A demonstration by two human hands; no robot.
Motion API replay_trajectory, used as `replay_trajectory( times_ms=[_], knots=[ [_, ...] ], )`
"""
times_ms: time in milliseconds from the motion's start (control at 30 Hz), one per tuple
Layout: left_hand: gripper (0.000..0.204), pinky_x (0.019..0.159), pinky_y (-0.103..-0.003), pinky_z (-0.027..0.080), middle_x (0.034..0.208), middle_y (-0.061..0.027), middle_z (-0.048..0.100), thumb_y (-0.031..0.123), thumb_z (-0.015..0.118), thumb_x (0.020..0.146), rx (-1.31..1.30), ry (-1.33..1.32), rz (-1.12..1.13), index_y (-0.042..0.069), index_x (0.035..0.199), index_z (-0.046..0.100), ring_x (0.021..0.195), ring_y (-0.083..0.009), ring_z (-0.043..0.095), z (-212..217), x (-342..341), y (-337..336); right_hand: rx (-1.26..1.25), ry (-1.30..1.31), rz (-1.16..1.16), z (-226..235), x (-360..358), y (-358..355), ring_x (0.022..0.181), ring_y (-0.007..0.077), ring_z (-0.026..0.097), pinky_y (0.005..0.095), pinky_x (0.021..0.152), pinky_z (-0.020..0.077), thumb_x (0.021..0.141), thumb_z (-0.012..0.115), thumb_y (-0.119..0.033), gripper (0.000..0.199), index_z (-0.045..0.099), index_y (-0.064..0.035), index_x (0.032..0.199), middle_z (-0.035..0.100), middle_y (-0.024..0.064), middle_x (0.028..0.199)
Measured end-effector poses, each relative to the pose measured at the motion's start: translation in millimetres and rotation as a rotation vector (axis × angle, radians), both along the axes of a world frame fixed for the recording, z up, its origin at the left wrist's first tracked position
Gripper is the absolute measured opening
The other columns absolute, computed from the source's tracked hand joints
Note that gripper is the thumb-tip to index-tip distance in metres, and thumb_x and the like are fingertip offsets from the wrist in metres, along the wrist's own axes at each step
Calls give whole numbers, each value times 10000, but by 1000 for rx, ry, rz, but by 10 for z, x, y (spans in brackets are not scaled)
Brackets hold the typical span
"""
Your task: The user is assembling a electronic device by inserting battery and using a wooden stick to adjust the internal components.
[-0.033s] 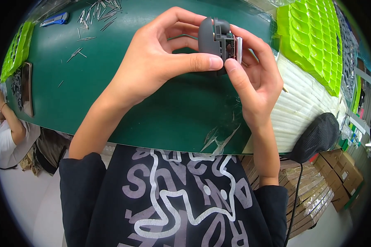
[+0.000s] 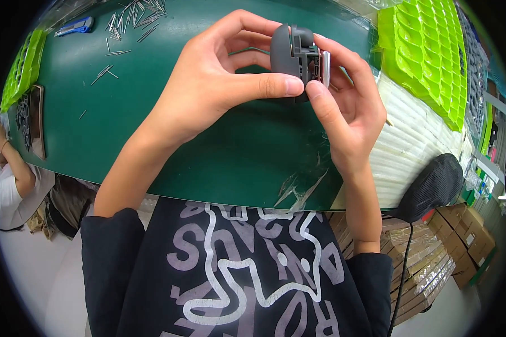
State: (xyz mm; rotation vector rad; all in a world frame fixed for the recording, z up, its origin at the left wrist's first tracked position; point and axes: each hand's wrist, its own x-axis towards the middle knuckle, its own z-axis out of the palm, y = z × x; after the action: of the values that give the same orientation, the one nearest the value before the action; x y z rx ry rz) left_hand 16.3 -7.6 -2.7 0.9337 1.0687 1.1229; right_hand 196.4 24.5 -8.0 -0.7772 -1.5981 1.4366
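Note:
Both hands hold up a dark grey rounded plastic device (image 2: 285,51) above the green table. Its right side stands open, with a circuit board (image 2: 314,64) and a flat silvery part (image 2: 326,67) showing. My left hand (image 2: 211,76) grips the smooth shell, thumb on the near edge and fingers curled behind. My right hand (image 2: 354,106) pinches the open side, its thumb beside the left thumb and its fingers round the silvery part. The fingertips at the back are hidden by the device, so I cannot tell exactly where they press.
Thin metal pins (image 2: 135,19) lie scattered at the far left, near a blue utility knife (image 2: 75,26). Bright green moulded trays (image 2: 421,56) stand at right, by white foam sheeting (image 2: 413,121). A phone-like slab (image 2: 37,121) and another person's arm (image 2: 18,168) are at left. Plastic film (image 2: 301,191) lies near the front edge.

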Motion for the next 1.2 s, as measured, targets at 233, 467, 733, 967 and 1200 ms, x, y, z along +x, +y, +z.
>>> replay_trajectory(
  times_ms=[233,467,733,967,1200],
  knots=[
    [517,869,-314,484,1069,-126,564,51,758,697,-33,-63,-11,9,1138,493,1012,-215,574,-11,3,5,-22,23,11,29,-5,-21,884,134,574,255,794,493,813,591,43,402,510,53,1207,507,88,1027],
    [477,887,-307,480,1057,-124,596,56,767,706,-153,-200,5,-10,1101,508,997,-186,598,-26,16,13,31,-21,4,8,4,13,885,135,578,253,789,501,796,622,53,443,503,51,1223,514,98,1033],
    [411,833,-277,521,1014,-167,645,43,729,760,-44,-125,129,-48,1124,564,931,-183,640,-8,75,-33,107,18,-38,-55,10,32,840,145,595,266,745,532,727,721,41,516,515,47,1201,529,107,1022],
    [514,907,-332,481,1110,-187,608,56,681,804,-126,-198,71,-74,1254,470,1034,-220,596,8,93,-24,437,-182,-130,-133,-11,35,726,178,606,253,656,529,625,794,8,549,561,32,1121,573,122,905],
    [434,864,-278,500,1037,-123,636,91,704,800,-122,-203,10,-68,1167,535,956,-166,619,3,132,-23,751,-303,-170,-77,-129,-7,746,236,594,296,624,530,573,789,45,543,571,32,1070,573,139,899]
  ],
)
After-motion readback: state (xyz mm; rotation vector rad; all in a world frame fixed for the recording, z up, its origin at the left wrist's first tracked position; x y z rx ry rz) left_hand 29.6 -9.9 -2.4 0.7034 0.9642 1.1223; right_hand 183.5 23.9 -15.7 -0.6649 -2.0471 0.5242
